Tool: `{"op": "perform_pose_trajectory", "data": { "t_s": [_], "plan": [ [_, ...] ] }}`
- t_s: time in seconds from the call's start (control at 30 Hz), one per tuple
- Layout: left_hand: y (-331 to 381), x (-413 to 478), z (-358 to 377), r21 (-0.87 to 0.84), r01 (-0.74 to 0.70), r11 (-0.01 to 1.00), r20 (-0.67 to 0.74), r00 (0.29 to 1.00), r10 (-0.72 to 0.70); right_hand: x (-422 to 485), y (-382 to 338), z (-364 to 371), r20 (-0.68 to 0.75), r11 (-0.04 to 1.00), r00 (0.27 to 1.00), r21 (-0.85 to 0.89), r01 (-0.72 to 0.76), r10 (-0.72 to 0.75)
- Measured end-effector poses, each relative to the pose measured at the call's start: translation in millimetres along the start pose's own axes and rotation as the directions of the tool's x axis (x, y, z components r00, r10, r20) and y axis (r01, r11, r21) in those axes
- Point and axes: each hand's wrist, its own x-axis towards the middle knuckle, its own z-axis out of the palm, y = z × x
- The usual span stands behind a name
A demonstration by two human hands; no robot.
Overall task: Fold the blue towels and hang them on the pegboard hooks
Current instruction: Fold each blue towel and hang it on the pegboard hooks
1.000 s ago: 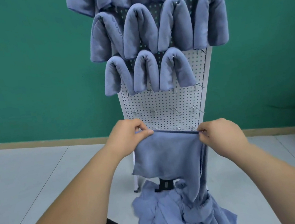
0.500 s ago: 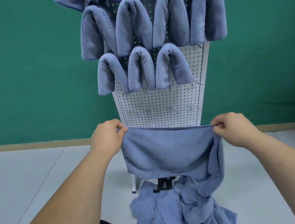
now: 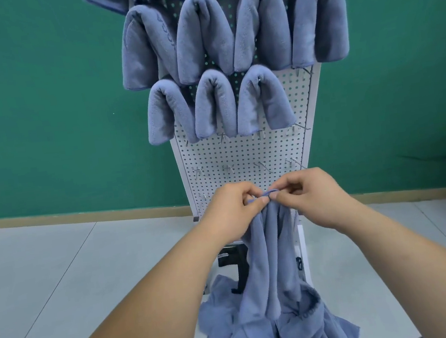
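1. Heap of blue towels [image 3: 275, 333]: lying crumpled at the bottom of the view, nearest the person, on the pale tiled floor [image 3: 60, 273].

2. Held towel [image 3: 272, 261]: hanging in a narrow, gathered drape from the hands, its lower end reaching down to the heap.

3. Left hand [image 3: 230, 213]: fingers curling in, pinching the top edge of the held towel between thumb and forefinger.

4. Right hand [image 3: 312, 200]: pinching the same top edge in the same way. The two hands are meeting fingertip to fingertip in front of the lowest part of the board.

5. White pegboard [image 3: 242, 152]: standing upright on the floor just behind the hands. Bare wire hooks [image 3: 294, 163] are sticking out in rows across its lower part.

6. Row of three folded towels [image 3: 214, 105]: draping over hooks above the bare ones.

7. Row of four folded towels [image 3: 261, 29]: hanging directly above the three, with more towels being cut off by the top edge.

8. Green wall [image 3: 40, 107]: running behind everything, with a tan skirting along the floor.
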Motion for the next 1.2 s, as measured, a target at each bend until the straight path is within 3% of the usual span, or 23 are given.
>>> {"op": "perform_pose_trajectory", "data": {
  "t_s": [0.17, 0.43, 0.63, 0.73, 0.87, 1.07, 1.2],
  "plan": [
    [2, 0, -9, -0.033, -0.023, 0.999, -0.053, 0.998, 0.021, -1, 5, -2, -0.077, 0.961, 0.996, -0.271, -0.054, 0.034],
    [-5, 0, -20, 0.084, -0.032, 0.996, -0.132, 0.99, 0.043, 3, 15, -5, -0.112, 0.892, 0.993, -0.447, -0.076, 0.029],
    [-2, -3, -24, 0.179, -0.033, 0.983, -0.171, 0.983, 0.064, 0, 12, -1, -0.255, 0.856, 0.952, -0.516, 0.011, -0.166],
    [-2, -4, -26, 0.162, -0.039, 0.986, -0.183, 0.981, 0.069, -1, 9, 0, -0.329, 0.87, 0.908, -0.487, 0.071, -0.258],
    [-3, -2, -32, 0.092, -0.045, 0.995, -0.264, 0.962, 0.068, 0, 10, 1, -0.324, 0.818, 0.89, -0.568, 0.088, -0.32],
    [-12, 0, -43, 0.057, -0.016, 0.998, -0.393, 0.919, 0.037, 5, 23, -7, -0.28, 0.778, 0.95, -0.625, -0.069, -0.14],
    [-23, 2, -56, 0.065, 0.051, 0.997, -0.475, 0.88, -0.014, 4, 31, -22, -0.302, 0.846, 0.95, -0.524, -0.097, -0.078]
  ]
}}
